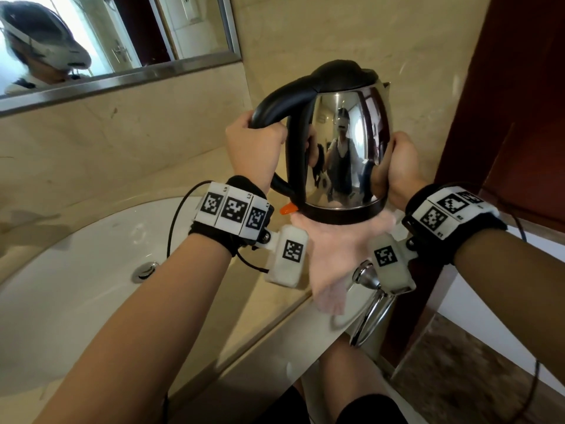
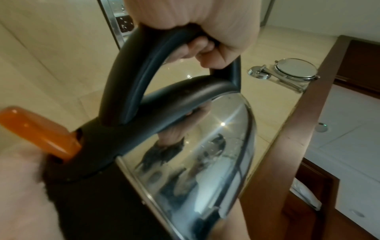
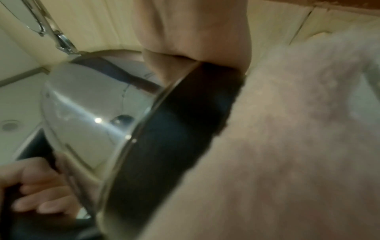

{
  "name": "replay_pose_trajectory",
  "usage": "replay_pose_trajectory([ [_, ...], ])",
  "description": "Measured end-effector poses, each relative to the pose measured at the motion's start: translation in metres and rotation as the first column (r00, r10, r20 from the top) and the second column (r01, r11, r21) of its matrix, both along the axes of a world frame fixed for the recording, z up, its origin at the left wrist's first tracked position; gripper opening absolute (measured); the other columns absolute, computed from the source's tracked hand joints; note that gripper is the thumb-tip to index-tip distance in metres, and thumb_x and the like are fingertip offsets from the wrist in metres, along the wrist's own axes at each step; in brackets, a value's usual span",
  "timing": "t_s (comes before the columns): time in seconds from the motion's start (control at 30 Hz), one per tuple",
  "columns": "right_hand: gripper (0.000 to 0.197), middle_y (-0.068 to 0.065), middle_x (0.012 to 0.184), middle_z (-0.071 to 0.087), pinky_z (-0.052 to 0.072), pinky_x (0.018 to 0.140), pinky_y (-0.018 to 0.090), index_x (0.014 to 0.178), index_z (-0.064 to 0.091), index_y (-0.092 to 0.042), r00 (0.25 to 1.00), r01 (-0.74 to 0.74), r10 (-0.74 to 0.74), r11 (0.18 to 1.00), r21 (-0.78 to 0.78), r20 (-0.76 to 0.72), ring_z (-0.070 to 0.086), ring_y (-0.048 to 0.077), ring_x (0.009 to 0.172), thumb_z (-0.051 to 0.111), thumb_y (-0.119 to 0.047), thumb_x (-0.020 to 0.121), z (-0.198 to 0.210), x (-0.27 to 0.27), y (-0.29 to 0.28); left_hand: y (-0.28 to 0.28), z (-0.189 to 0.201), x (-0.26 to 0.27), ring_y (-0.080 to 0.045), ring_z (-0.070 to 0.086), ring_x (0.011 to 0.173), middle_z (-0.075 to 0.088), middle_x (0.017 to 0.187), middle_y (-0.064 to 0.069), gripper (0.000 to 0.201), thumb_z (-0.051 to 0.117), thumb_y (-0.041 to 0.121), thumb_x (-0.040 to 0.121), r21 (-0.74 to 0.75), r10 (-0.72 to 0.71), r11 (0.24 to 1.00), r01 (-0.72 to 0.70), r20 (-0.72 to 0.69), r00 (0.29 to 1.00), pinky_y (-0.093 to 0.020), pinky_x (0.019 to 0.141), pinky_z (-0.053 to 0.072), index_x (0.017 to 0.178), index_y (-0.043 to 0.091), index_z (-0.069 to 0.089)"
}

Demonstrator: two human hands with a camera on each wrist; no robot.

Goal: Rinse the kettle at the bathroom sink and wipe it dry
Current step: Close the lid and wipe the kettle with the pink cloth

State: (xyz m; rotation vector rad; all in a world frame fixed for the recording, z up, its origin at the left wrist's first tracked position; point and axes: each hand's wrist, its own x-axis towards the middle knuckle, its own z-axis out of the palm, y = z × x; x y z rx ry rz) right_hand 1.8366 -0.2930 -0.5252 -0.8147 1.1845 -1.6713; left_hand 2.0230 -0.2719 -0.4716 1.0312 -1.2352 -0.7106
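A shiny steel kettle (image 1: 345, 154) with a black lid, handle and base is held upright in the air over the counter, right of the basin. My left hand (image 1: 253, 145) grips the top of its black handle (image 2: 131, 78); the fingers wrap round it (image 2: 195, 24). My right hand (image 1: 400, 166) cups the kettle's lower right side, thumb on the steel wall (image 3: 195, 32). It holds a pink cloth (image 1: 333, 258) against the black base (image 3: 185, 129); the cloth hangs loose below. An orange switch (image 2: 39, 131) sticks out under the handle.
The white sink basin (image 1: 76, 270) with its drain plug (image 1: 145, 269) lies lower left. A chrome tap (image 1: 370, 301) stands under my right wrist. A mirror (image 1: 107, 41) hangs on the beige wall, and a dark wooden door frame (image 1: 489, 117) rises to the right. A round wall mirror (image 2: 296, 69) is nearby.
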Motion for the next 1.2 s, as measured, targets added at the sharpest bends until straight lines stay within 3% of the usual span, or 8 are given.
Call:
replay_pose_trajectory([
  [0.07, 0.053, -0.002, 0.032, 0.038, 0.026, 0.029, 0.018, 0.048, 0.036, -0.019, 0.999, -0.036, 0.036, 0.999, -0.027, 0.003, 0.036, 0.011, 0.027, 0.023, -0.031, 0.098, 0.000, -0.001, -0.004, 0.000, 0.001, -0.005, -0.008, 0.047, 0.054, 0.049, 0.059, 0.007, 0.024, 0.059, -0.002, 0.072, -0.002, 0.018, 1.000, -0.018, 0.012, 1.000, -0.022, 0.055, 0.039, 0.066, 0.020, 0.055],
  [0.23, 0.043, 0.002, 0.046, 0.039, 0.026, 0.040, 0.026, 0.055, 0.041, -0.020, 0.992, -0.122, 0.124, 0.991, -0.058, 0.033, 0.037, 0.017, 0.040, 0.030, -0.037, 0.092, -0.011, -0.011, -0.014, 0.004, 0.004, -0.020, -0.013, 0.059, 0.067, 0.057, 0.063, 0.007, 0.022, 0.064, 0.005, 0.073, -0.045, 0.057, 0.998, -0.054, 0.070, 0.996, -0.028, 0.066, 0.051, 0.066, 0.024, 0.057],
  [0.3, 0.041, -0.002, 0.048, 0.047, 0.034, 0.040, 0.022, 0.058, 0.044, -0.020, 0.993, -0.113, 0.115, 0.990, -0.079, 0.016, 0.045, 0.011, 0.041, 0.029, -0.032, 0.095, -0.013, -0.016, -0.018, 0.006, 0.004, -0.026, -0.013, 0.060, 0.068, 0.058, 0.063, 0.007, 0.023, 0.064, 0.008, 0.075, -0.049, 0.073, 0.996, -0.068, 0.094, 0.993, -0.028, 0.067, 0.052, 0.066, 0.027, 0.055],
  [0.4, 0.044, -0.005, 0.042, 0.044, 0.029, 0.032, 0.020, 0.056, 0.041, -0.020, 0.994, -0.108, 0.106, 0.992, -0.067, -0.029, 0.039, 0.010, 0.034, 0.026, -0.031, 0.096, -0.015, -0.020, -0.022, 0.011, 0.005, -0.035, -0.014, 0.061, 0.069, 0.058, 0.065, 0.007, 0.022, 0.065, 0.009, 0.075, -0.056, 0.082, 0.996, -0.076, 0.123, 0.989, -0.029, 0.066, 0.053, 0.067, 0.027, 0.054],
  [0.5, 0.045, -0.001, 0.042, 0.042, 0.025, 0.034, 0.024, 0.054, 0.042, -0.020, 0.989, -0.121, 0.121, 0.993, 0.002, -0.082, 0.035, 0.015, 0.035, 0.027, -0.033, 0.094, -0.019, -0.026, -0.029, 0.016, 0.006, -0.038, -0.015, 0.061, 0.071, 0.059, 0.068, 0.006, 0.020, 0.065, 0.010, 0.074, -0.037, 0.074, 0.997, -0.069, 0.150, 0.986, -0.030, 0.067, 0.054, 0.070, 0.026, 0.053],
  [0.8, 0.034, 0.005, 0.058, 0.047, 0.038, 0.036, 0.020, 0.064, 0.047, -0.012, 0.983, -0.170, 0.174, 0.983, 0.075, -0.054, 0.048, 0.014, 0.039, 0.028, -0.017, 0.092, -0.017, -0.030, -0.033, 0.033, 0.008, -0.047, -0.015, 0.062, 0.074, 0.059, 0.072, 0.005, 0.020, 0.067, 0.009, 0.070, 0.032, 0.014, 0.999, -0.018, 0.126, 0.992, -0.036, 0.072, 0.057, 0.079, 0.022, 0.055],
  [0.97, 0.028, 0.006, 0.059, 0.043, 0.034, 0.044, 0.023, 0.061, 0.039, -0.009, 0.949, -0.149, 0.161, 0.987, 0.064, -0.271, 0.047, 0.010, 0.040, 0.028, 0.013, 0.074, -0.016, -0.033, -0.032, 0.046, 0.005, -0.057, -0.014, 0.062, 0.074, 0.060, 0.073, 0.005, 0.022, 0.067, 0.009, 0.070, 0.055, -0.020, 0.998, 0.015, 0.087, 0.996, -0.034, 0.073, 0.057, 0.080, 0.023, 0.053],
  [1.2, 0.021, 0.004, 0.053, 0.040, 0.027, 0.039, 0.020, 0.059, 0.034, -0.011, 0.957, -0.180, 0.211, 0.970, 0.161, -0.200, 0.042, 0.018, 0.047, 0.035, 0.008, 0.053, -0.011, -0.034, -0.027, 0.050, 0.004, -0.056, -0.011, 0.060, 0.073, 0.058, 0.074, 0.007, 0.024, 0.067, 0.007, 0.072, 0.047, -0.036, 0.998, 0.033, 0.063, 0.997, -0.030, 0.069, 0.054, 0.086, 0.021, 0.054],
])
